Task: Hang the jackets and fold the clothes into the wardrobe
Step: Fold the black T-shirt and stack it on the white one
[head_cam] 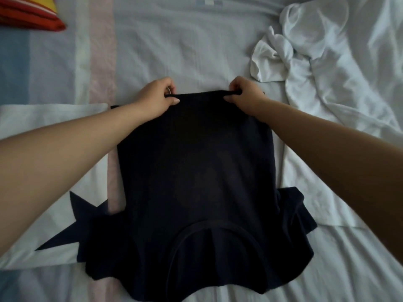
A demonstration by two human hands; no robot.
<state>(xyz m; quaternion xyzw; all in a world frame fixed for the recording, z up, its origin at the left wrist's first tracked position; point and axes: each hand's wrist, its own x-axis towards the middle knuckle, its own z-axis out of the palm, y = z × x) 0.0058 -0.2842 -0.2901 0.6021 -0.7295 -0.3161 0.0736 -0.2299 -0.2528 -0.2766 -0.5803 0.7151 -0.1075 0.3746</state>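
A dark navy T-shirt [196, 171] lies spread on the bed, its collar toward me at the bottom and its hem at the far end. My left hand [156, 97] pinches the far left corner of the hem. My right hand [245, 94] pinches the far right corner. Both corners are lifted a little off the sheet. The sleeves stick out at the lower left and lower right.
A crumpled white garment [301, 44] lies on the bed at the upper right. A flat white cloth [43, 127] sits under the shirt's left side. A red and yellow striped item [28, 14] shows at the top left corner. The bed sheet [174, 40] is pale with pink and blue stripes.
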